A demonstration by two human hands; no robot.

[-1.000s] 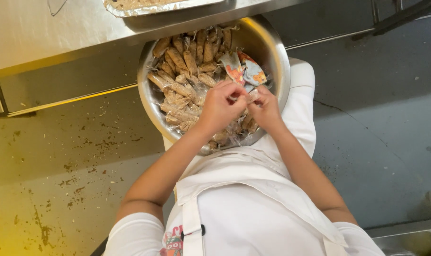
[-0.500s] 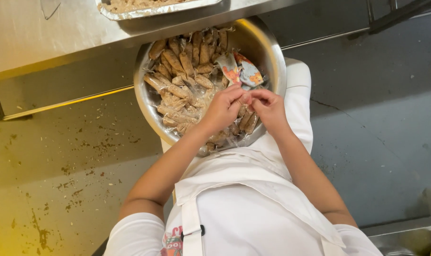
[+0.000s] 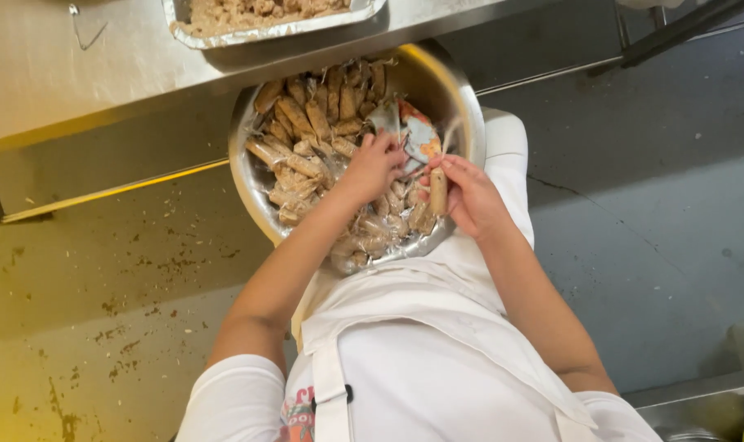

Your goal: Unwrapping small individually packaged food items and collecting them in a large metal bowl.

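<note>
— Two hands over the bowl, is that what you've got?

— Yes. From my seat, the right hand (image 3: pixel 470 200) is closed round one pale roll (image 3: pixel 439 190), held upright between thumb and fingers just above the heap. The left hand (image 3: pixel 376 164) is down among the wrapped rolls (image 3: pixel 306 123), fingers curled. I can't tell whether it grips one or only touches them.

— Where does the roll sit?

— Over the right side of the metal bowl (image 3: pixel 249 196), which rests on the person's lap against the white apron (image 3: pixel 421 344).

— Which step would you call it?

— I judge it as stripping film off the rolls one at a time; the one in hand looks bare, and the heap shines with clear wrap. Going on would call for a fingertip pinch on a loose end of film, with the other hand steadying the piece.

— Any packaging or labels?

— One crumpled wrapper (image 3: pixel 417 135), orange and grey-blue, lies at the bowl's far right, just beyond the left fingers. Past the bowl, a foil tray (image 3: pixel 266 33) of pale crumbly filling stands on the steel counter (image 3: pixel 77 74). I see no signs.
</note>
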